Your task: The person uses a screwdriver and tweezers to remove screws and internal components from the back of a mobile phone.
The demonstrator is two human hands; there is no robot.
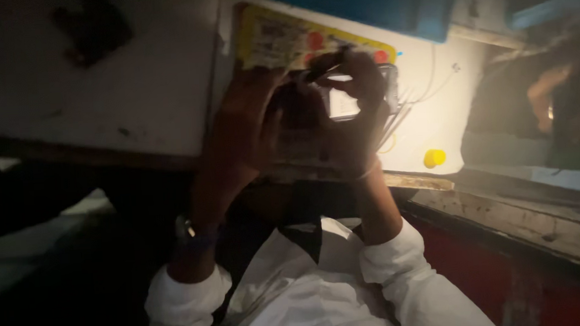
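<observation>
Both my hands are raised over a white table point(130, 79), close together in dim light. My left hand point(244, 129) grips the left side of a small flat device point(343, 102) with a bright lit face. My right hand point(357, 112) holds its right side and pinches a thin dark tool point(327, 63) whose tip points at the device. The hands hide most of the device. A yellow box with red dots point(296, 42) lies just beyond my fingers. A watch sits on my left wrist, a thin band on my right.
A small yellow cap point(434, 157) lies on the table at right, near thin wires point(398, 119). A blue box point(387, 2) stands at the back. A worn wooden edge point(521, 216) runs along the right. Another person's hand point(547, 93) shows at far right.
</observation>
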